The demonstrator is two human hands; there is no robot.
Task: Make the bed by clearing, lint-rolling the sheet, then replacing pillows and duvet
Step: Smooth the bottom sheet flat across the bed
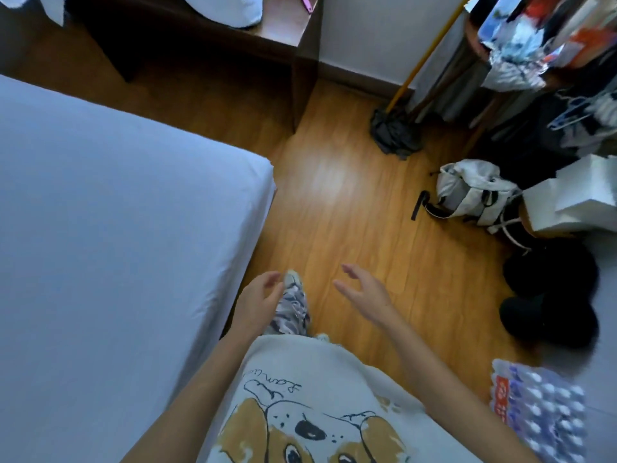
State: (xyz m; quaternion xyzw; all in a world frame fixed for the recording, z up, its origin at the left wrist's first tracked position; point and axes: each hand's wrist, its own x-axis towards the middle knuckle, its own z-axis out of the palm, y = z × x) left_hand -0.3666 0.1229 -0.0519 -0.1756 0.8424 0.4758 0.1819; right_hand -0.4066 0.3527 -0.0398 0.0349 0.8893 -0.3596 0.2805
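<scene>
The bed (110,235) fills the left half of the frame, its pale sheet (83,202) stretched smooth and bare over the mattress, one corner ending at centre left. A wooden floor (337,202) runs up the middle of the frame between the bed and the clutter on the right. Both hands hang over the floor at lower centre, apart from each other and from the bed: the left hand (258,300) has loosely bent fingers and a grip on nothing, and the right hand (362,292) is spread wide, also holding nothing. At upper left a dark wooden tabletop (283,31) carries a pale pillow (223,8) at the top edge. A mop (397,128) with a yellow handle leans at the wall at upper centre. On the right lie a white backpack (467,192), white bags (567,202), hanging clothes (534,38), and a pack of bottles (541,412) at lower right.
</scene>
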